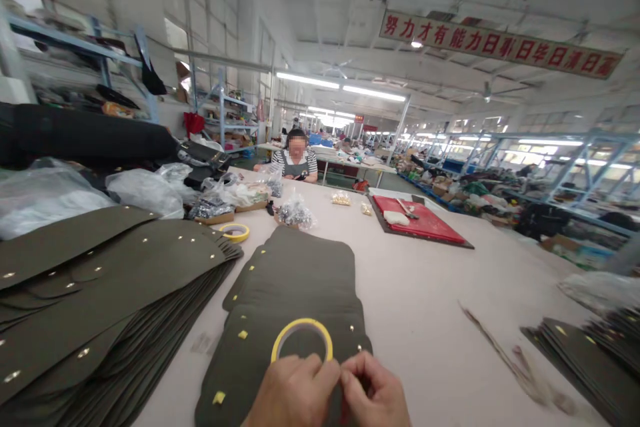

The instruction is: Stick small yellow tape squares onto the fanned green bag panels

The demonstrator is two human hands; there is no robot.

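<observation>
My left hand [294,392] is closed around the lower part of a roll of yellow tape [302,323], which stands tilted above a dark green panel [313,263]. Close beside it, my right hand [374,390] makes a pinch with thumb and forefinger, nearly touching the left. Whatever lies in that pinch is too small to make out. The panel lies on the table, overlapping others like it. Small bits of yellow tape [219,398] stick along its left side, and shiny metal studs or eyelets [351,329] show near its right edge.
Stacked green panels with metal eyelets [130,293] fill the left; more panels [575,353] lie right. A second tape roll [235,232], bagged metal parts [296,212] and a red board [425,220] with a hammer-like tool are farther back. A co-worker [295,163] sits across the table.
</observation>
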